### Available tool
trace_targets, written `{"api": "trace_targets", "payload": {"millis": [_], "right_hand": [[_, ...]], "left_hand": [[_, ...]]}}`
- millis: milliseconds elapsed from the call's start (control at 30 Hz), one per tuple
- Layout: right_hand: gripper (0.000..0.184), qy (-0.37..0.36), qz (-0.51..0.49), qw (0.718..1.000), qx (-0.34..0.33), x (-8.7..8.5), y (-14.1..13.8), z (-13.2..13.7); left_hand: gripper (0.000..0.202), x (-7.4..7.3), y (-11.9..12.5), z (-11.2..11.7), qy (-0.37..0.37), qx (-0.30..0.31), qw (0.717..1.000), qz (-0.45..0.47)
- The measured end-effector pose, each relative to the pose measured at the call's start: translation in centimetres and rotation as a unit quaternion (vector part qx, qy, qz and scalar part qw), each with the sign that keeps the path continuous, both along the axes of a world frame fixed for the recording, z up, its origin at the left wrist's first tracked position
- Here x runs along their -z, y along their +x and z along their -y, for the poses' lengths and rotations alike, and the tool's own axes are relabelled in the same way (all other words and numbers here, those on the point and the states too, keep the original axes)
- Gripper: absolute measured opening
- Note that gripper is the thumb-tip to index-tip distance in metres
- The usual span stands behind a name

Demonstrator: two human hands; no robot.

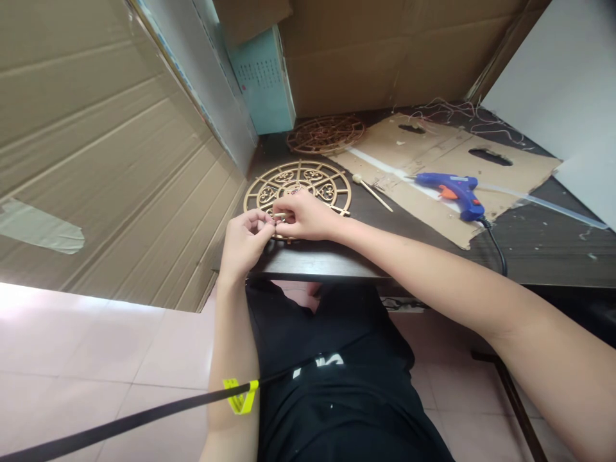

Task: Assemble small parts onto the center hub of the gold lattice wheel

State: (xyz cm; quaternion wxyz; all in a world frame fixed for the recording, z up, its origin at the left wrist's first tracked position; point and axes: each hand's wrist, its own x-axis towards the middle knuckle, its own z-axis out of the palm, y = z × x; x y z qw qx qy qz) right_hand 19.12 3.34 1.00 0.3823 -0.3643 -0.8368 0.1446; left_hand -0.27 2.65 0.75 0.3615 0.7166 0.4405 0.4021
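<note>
My left hand (245, 240) and my right hand (305, 215) meet at the near edge of a round laser-cut wooden panel (297, 186) with a scrollwork pattern. Their fingertips pinch a small pale wooden piece (279, 216) just above the panel, and the fingers hide most of it. My right hand also covers the panel's lower part. A second round wooden lattice (326, 133) lies farther back. To the right of my right hand lies a thin wooden stick with a rounded pale tip (373, 194).
A blue and orange hot glue gun (450, 196) rests on a cut cardboard sheet (447, 167), with a long glue stick (543, 204) beside it. Its black cable (498, 247) drops over the dark table's edge (317, 266). Tangled thin wires (462, 112) lie behind; cardboard walls enclose the left and back.
</note>
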Motion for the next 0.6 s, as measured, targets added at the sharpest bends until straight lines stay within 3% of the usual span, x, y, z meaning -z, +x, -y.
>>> {"api": "trace_targets", "payload": {"millis": [600], "right_hand": [[0.009,-0.012,-0.005,1.000,0.014,0.03,0.05,0.02]], "left_hand": [[0.015,0.19,-0.14,-0.16,-0.011,-0.009,0.999,0.050]]}}
